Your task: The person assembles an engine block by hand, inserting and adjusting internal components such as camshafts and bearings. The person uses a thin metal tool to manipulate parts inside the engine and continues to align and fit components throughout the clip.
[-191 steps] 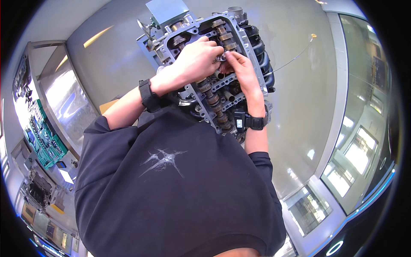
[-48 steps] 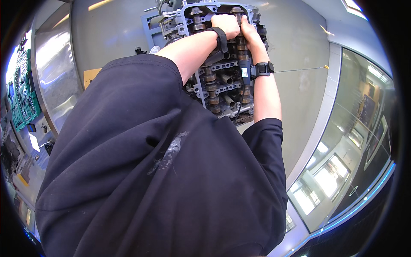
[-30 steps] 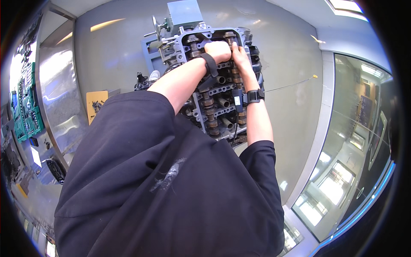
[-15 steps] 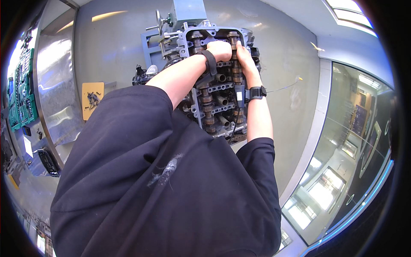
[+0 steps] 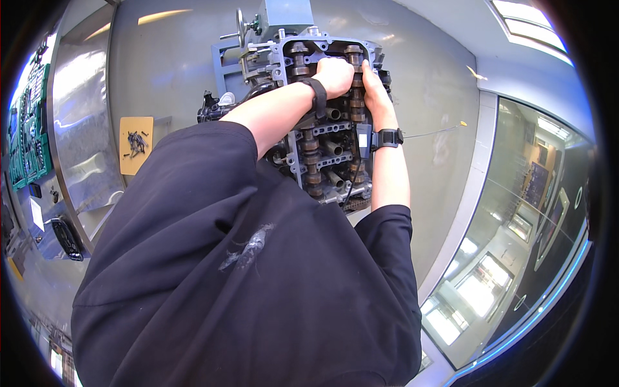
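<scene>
An engine cylinder head [image 5: 291, 161] with its cover off lies below me, two long camshafts running away from me along it. Over its far half, my left hand [image 5: 335, 76] is closed like a fist, knuckles up, beside the right camshaft [image 5: 356, 97]. Its fingertips are turned under, and what they grip, if anything, is hidden. My right hand [image 5: 376, 90] reaches along the outer side of that camshaft, the visible fingers stretched forward; the others are out of sight. A dark box with a cable [image 5: 363, 140] sits at my right wrist, next to a black watch [image 5: 389, 137].
A blue-grey stand with a handwheel [image 5: 242, 27] rises behind the engine. To the left, a yellow board [image 5: 135, 161] carries several loose bolts [image 5: 137, 143]. Farther left are a metal-topped bench [image 5: 80, 129] and a green tool case [image 5: 29, 138]. A glass partition [image 5: 509, 226] stands at right.
My right fingers have shifted slightly to the right, off the camshaft to its side, so more of the shaft shows between my hands. My left hand stays closed in nearly the same place.
</scene>
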